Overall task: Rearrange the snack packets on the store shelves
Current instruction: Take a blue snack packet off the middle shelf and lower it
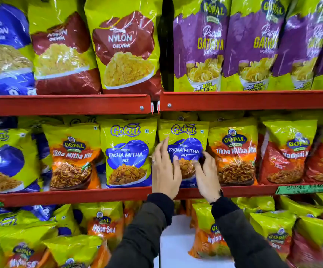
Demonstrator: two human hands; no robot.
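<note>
A yellow and blue Gokul Tikha Mitha Mix packet (183, 140) stands upright on the middle red shelf (67, 196). My left hand (165, 171) grips its lower left side, thumb on the front. My right hand (207, 173) pinches its lower right part with fingers and thumb. A matching Gokul packet (127, 153) stands just to its left. An orange Gopal Tikha Mitha Mix packet (234, 151) stands touching its right side. The hands hide the held packet's bottom.
The upper shelf (243, 100) carries Nylon Chevda packets (123, 49) and purple Papdi Gathiya packets (199, 45). Below, Nylon Sev packets (102, 225) flank a bare white gap (176, 240). A second orange Gopal mix packet (71, 157) and red Gopal packets (288, 153) fill the middle row.
</note>
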